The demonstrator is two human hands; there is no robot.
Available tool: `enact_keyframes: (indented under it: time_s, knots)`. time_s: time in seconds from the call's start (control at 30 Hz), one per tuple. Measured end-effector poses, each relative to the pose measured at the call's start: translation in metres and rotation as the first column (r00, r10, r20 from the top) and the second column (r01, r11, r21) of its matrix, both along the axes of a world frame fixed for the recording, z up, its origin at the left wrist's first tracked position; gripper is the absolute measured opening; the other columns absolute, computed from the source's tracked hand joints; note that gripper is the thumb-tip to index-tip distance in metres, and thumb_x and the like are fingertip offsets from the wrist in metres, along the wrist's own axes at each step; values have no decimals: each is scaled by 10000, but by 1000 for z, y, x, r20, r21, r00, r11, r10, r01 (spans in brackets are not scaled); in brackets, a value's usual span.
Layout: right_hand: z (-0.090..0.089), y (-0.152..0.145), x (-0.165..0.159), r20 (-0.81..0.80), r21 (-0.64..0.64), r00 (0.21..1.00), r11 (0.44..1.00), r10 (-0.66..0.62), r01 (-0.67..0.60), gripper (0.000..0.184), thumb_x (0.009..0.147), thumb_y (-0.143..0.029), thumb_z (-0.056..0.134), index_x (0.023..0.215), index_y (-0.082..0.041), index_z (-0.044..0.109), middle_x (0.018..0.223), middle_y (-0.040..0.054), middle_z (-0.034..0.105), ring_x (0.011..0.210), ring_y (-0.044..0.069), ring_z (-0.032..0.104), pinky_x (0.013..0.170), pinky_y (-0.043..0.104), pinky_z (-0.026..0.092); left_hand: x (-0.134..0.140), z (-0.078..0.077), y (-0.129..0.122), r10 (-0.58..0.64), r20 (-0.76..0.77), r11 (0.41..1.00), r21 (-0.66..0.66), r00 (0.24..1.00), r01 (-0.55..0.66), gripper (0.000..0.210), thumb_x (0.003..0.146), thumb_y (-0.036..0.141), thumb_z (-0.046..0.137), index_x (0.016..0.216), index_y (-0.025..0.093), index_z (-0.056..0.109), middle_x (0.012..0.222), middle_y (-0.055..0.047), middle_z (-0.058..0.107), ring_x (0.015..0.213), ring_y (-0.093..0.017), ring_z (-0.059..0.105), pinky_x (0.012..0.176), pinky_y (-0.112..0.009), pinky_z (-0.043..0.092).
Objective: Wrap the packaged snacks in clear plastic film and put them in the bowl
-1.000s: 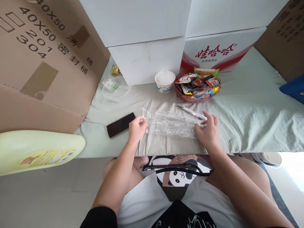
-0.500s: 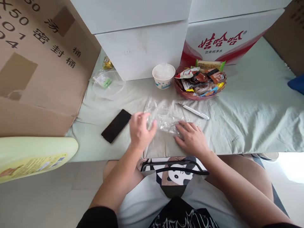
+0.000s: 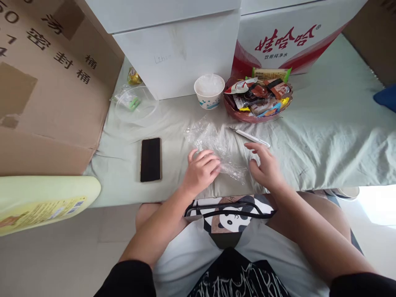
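Observation:
Crumpled clear plastic film (image 3: pixel 210 134) lies on the pale green cloth in front of me. My left hand (image 3: pixel 202 168) rests on its lower left part, fingers loosely bent and a little apart. To the right, my right hand (image 3: pixel 265 167) is off the film, thumb and fingers apart, with nothing between them. Just beyond its fingertips lies a slim white craft knife (image 3: pixel 252 137), its blade end pointing up and left. Left of my left hand, a dark-screened phone (image 3: pixel 150 159) lies flat.
Behind the film stand a paper cup (image 3: pixel 209 101) and a reddish bowl (image 3: pixel 256 119) of wrapped snacks. A clear plastic lid or bowl (image 3: pixel 136 117) sits at the back left. White boxes (image 3: pixel 185 62), a cardboard box (image 3: pixel 62 119) and a pale yellow bottle (image 3: pixel 52 189) border the surface.
The phone has turned from slanted to nearly straight. My left hand has moved right, away from it, onto the film. My right hand has left the film and shifted right, near the knife.

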State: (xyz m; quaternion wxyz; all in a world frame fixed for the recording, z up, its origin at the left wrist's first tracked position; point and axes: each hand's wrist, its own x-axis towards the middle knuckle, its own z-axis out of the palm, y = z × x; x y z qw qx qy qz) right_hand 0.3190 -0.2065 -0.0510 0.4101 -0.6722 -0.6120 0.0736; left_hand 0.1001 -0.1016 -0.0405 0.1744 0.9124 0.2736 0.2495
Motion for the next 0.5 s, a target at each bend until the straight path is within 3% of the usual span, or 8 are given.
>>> enact_keyframes:
  time_s: [0.13, 0.3, 0.33, 0.4, 0.47, 0.5]
  knots:
    - [-9, 0, 7, 184, -62, 971, 988, 151, -142, 691, 760, -48, 478, 1420, -250, 504, 1476, 130, 588, 1351, 334, 561, 1081, 568, 472, -5, 2, 5, 8, 227, 969, -244, 974, 49, 188, 975, 367, 614, 874, 249, 719, 908, -11, 811, 954, -199, 758, 1127, -460, 399]
    - [-15, 2, 8, 202, -75, 960, 980, 195, -183, 719, 827, -319, 689, 1499, -252, 442, 1609, 164, 449, 1494, 408, 395, 1167, 647, 339, -3, 5, 4, 147, 430, 802, -579, 891, 147, 277, 945, 487, 652, 911, 221, 722, 960, -68, 814, 955, -207, 771, 897, -354, 570]
    - [-15, 5, 4, 188, -54, 957, 975, 220, -214, 681, 840, -375, 704, 1470, -257, 474, 1613, 160, 447, 1510, 404, 375, 1180, 642, 321, -2, 5, 4, 150, 430, 782, -603, 890, 160, 280, 941, 487, 659, 904, 217, 720, 969, -72, 814, 961, -208, 772, 892, -350, 576]
    - [-12, 12, -6, 146, 4, 954, 964, 261, -265, 429, 892, -411, 670, 1293, -275, 598, 1546, 128, 540, 1508, 380, 396, 1199, 627, 294, 0, 6, 4, 105, 409, 776, -604, 906, 183, 295, 931, 495, 668, 873, 212, 722, 1028, -85, 812, 1014, -218, 766, 913, -356, 578]
    - [-8, 19, -13, 56, 56, 958, 957, 282, -285, 141, 945, -368, 604, 1041, -277, 652, 1314, 80, 712, 1434, 337, 508, 1205, 600, 295, -1, 7, 5, 61, 379, 801, -571, 924, 181, 307, 916, 505, 681, 850, 209, 730, 1135, -100, 796, 1087, -234, 747, 940, -368, 575]
    - [-6, 22, -15, -12, 73, 960, 958, 281, -279, 90, 956, -341, 583, 949, -272, 640, 1152, 55, 766, 1345, 313, 596, 1200, 583, 310, -3, 8, 7, 59, 366, 815, -555, 929, 167, 307, 909, 503, 688, 840, 208, 732, 1174, -103, 786, 1105, -239, 739, 949, -373, 573]
